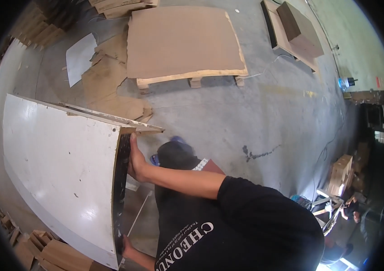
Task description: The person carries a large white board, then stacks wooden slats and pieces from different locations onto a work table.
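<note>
A large white-topped bench (65, 167), scuffed and with a dark end face, fills the left side. A long narrow board (110, 116) runs along its far edge. My right hand (137, 160) grips the dark end near the far corner, its fingers partly hidden against the edge. Lower down, by the near corner, my left hand (128, 248) takes hold of the same end; most of its fingers are out of sight behind the edge. Both arms reach leftward from my black shirt (241, 226).
A pallet topped with brown board (183, 43) stands on the concrete floor ahead. Flattened cardboard (106, 81) and a white sheet (80, 58) lie beside it. Another platform carries a brown box (298, 29) at far right. Cardboard pieces (61, 255) sit at lower left.
</note>
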{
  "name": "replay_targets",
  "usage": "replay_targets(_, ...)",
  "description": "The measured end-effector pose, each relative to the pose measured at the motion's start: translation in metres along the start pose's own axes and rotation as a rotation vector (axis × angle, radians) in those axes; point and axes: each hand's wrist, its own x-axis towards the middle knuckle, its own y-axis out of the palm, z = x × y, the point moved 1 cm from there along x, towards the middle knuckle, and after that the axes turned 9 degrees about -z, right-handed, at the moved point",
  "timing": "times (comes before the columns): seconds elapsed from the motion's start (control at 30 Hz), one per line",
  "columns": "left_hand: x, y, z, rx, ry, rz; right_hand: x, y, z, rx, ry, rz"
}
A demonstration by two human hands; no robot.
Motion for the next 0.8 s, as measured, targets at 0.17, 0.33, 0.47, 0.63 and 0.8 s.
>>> replay_targets(0.17,-0.065,0.123,-0.035,0.154,-0.025,0.001,-0.013,0.073,0.003,0.215,-0.075,-0.235)
replay_targets(0.33,-0.129,0.016,0.024,-0.022,-0.126,-0.041,-0.078,-0.002,0.051,-0.039,-0.096,-0.388)
replay_targets(0.47,-0.188,-0.042,0.068,-0.171,-0.103,-0.056,-0.098,-0.084,0.078,-0.131,-0.122,-0.444)
replay_targets(0.63,-0.245,-0.131,0.118,-0.269,-0.009,0.232,-0.138,-0.154,0.136,-0.184,-0.122,-0.210)
replay_targets(0.8,-0.265,-0.210,0.162,-0.474,-0.061,0.611,-0.201,-0.183,0.169,-0.245,0.072,0.054)
